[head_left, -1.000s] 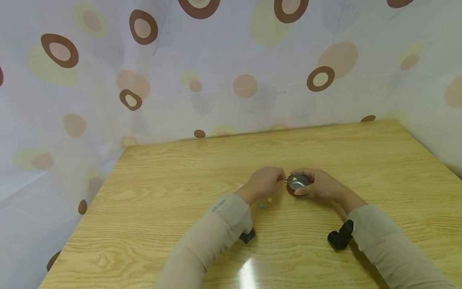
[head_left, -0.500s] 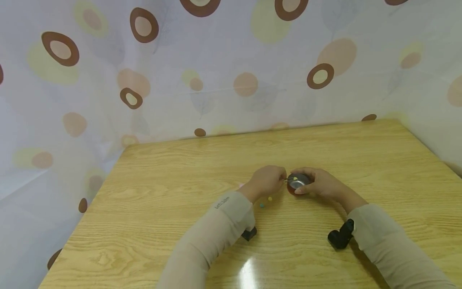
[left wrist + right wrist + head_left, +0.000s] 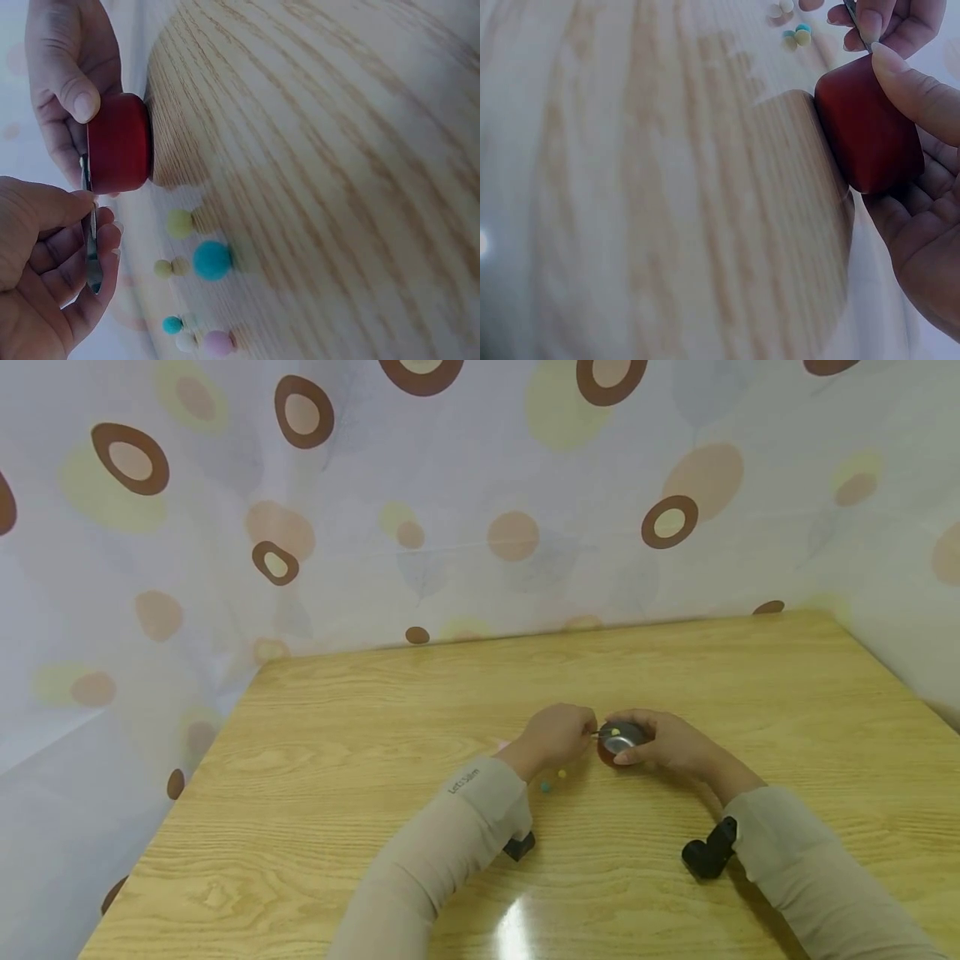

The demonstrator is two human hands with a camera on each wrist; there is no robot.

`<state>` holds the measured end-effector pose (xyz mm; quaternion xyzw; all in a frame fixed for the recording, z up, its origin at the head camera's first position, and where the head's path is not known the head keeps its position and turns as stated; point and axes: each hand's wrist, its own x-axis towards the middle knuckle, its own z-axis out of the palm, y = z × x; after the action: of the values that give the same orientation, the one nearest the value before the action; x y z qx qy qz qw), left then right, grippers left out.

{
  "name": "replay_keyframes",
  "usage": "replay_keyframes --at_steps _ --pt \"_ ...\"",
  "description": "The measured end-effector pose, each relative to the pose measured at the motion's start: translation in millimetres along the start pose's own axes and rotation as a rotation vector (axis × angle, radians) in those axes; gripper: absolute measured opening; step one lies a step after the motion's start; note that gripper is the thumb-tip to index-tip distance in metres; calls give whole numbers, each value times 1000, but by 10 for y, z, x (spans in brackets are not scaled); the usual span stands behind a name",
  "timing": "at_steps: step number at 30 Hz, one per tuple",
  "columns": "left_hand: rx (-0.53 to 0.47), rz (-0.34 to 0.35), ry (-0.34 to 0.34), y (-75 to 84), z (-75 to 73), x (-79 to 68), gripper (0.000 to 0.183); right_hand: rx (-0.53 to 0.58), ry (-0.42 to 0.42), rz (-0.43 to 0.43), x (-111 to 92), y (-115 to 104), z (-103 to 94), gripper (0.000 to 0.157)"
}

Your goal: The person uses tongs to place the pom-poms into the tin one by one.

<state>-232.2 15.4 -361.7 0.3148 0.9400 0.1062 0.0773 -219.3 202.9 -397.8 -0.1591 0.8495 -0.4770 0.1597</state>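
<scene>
A small round cup (image 3: pixel 120 150), red outside and silvery inside, stands on the table under my right hand (image 3: pixel 678 747). The thumb and fingers of that hand grip its sides. My left hand (image 3: pixel 558 733) pinches slim metal tweezers (image 3: pixel 91 251) between thumb and fingers, with their far end at the cup's mouth. A small yellow ball (image 3: pixel 616 732) shows at the tip, over the cup's opening; whether it is held or lies inside I cannot tell. Beside the cup lie several small balls, among them a larger blue ball (image 3: pixel 212 260) and a yellow ball (image 3: pixel 180 223).
Nearer the left sleeve are a pink ball (image 3: pixel 219 343), a white ball (image 3: pixel 186 343) and a small teal ball (image 3: pixel 172 325). The wooden table (image 3: pixel 360 760) backs onto a patterned cloth (image 3: pixel 465 527). Black wrist devices (image 3: pixel 705 858) hang beneath both cuffs.
The left hand has shifted very slightly right, towards the cup, with the tweezers. The right hand and the cup have stayed almost in place.
</scene>
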Motion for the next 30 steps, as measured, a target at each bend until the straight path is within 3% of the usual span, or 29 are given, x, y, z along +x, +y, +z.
replay_keyframes --at_steps 13,30 --pt "-6 -2 3 14 0 -26 15 22 -3 -14 -14 5 16 72" --pt "-133 -34 49 -103 -21 -157 23 29 7 -7 -3 18 15 71"
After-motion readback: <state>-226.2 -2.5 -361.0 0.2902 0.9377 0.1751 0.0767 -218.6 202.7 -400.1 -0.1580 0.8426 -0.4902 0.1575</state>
